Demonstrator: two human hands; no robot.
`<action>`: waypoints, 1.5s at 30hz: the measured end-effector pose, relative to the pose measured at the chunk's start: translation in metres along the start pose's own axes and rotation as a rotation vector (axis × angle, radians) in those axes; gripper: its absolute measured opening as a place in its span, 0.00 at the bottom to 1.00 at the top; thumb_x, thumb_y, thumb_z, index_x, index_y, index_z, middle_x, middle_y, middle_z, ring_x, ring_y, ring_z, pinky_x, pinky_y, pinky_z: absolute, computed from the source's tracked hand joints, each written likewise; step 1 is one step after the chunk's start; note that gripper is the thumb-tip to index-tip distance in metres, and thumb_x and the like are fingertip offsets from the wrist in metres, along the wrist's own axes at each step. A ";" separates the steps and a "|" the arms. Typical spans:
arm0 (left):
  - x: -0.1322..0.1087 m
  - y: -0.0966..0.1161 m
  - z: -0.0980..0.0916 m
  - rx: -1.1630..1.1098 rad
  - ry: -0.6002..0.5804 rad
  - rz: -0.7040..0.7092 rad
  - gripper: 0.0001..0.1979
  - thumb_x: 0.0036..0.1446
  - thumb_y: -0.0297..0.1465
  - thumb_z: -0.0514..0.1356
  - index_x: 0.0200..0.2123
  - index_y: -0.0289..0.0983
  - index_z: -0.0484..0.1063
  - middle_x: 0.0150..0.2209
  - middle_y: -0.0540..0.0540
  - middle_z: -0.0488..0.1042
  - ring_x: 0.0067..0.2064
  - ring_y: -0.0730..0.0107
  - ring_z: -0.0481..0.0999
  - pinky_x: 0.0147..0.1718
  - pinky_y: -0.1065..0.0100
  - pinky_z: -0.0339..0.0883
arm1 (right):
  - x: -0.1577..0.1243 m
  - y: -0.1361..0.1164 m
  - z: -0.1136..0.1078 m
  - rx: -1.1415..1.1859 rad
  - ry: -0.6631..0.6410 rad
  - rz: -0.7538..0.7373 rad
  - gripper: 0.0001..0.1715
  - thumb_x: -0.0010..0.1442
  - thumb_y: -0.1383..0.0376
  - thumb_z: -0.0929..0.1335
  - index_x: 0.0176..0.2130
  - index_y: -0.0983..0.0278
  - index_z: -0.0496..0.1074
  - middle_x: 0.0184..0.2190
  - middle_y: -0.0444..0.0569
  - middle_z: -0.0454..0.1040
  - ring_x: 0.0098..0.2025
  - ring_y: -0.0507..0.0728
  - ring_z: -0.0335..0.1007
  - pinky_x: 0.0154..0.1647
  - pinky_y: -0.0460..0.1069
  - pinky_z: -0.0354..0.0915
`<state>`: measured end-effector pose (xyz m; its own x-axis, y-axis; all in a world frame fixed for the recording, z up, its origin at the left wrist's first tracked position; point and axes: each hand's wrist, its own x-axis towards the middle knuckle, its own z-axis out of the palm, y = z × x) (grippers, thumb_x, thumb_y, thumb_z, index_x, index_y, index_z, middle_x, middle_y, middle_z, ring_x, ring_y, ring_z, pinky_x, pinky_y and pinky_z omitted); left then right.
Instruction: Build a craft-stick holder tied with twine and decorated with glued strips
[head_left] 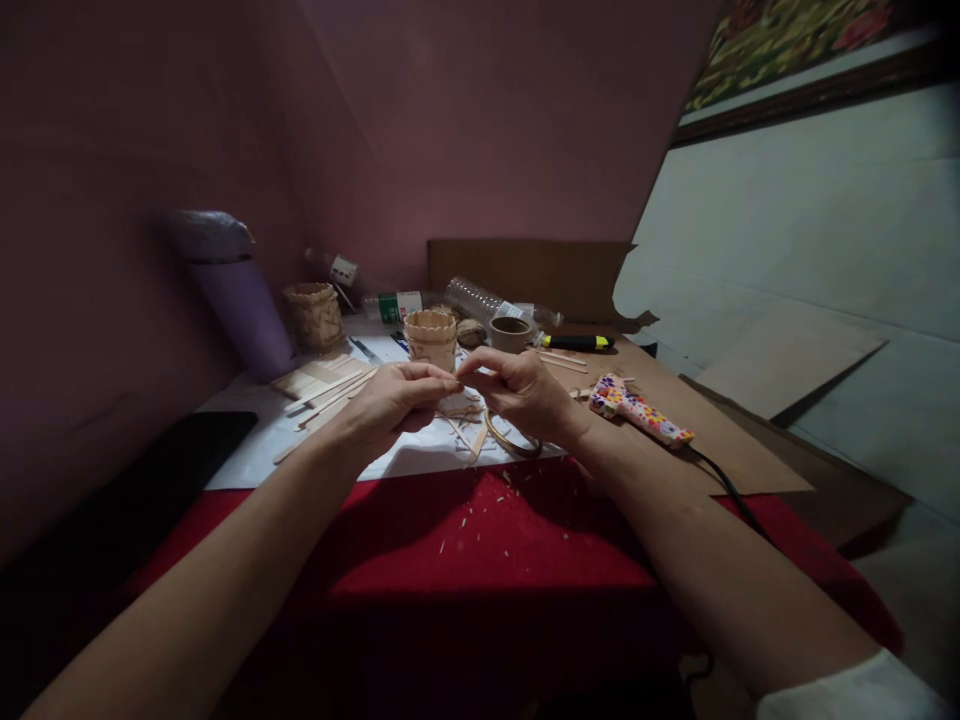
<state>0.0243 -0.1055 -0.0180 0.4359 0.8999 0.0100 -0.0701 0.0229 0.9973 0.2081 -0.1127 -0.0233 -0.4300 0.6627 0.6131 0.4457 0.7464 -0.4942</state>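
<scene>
Evidently these fingers are set for something small: the left hand and right hand meet tip to tip, thumb and forefinger of each drawn together, though I cannot tell whether a sliver sits between them. Just beyond the fingertips stands a scalloped wooden cup, upright, probably placed there to stay within sight. Below them lie wood scraps on white paper, seemingly spread to catch litter, though some chips lie nearer the body on red cloth. Left of the fingers, craft sticks lie roughly aligned, likely for easy picking; to their right, a patterned glue gun rests on brown cardboard, perhaps protecting the cloth.
</scene>
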 end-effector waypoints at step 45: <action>0.002 -0.004 0.006 0.445 0.114 0.272 0.09 0.44 0.32 0.64 0.25 0.31 0.77 0.17 0.51 0.68 0.19 0.79 0.61 0.18 0.75 0.53 | 0.003 -0.001 0.002 0.124 -0.071 0.324 0.07 0.49 0.72 0.65 0.21 0.68 0.70 0.16 0.39 0.60 0.19 0.45 0.51 0.21 0.43 0.47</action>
<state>0.0306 -0.1058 -0.0218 0.3532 0.8897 0.2893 0.2314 -0.3827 0.8944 0.2045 -0.1113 -0.0222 -0.3368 0.8657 0.3703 0.4713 0.4955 -0.7297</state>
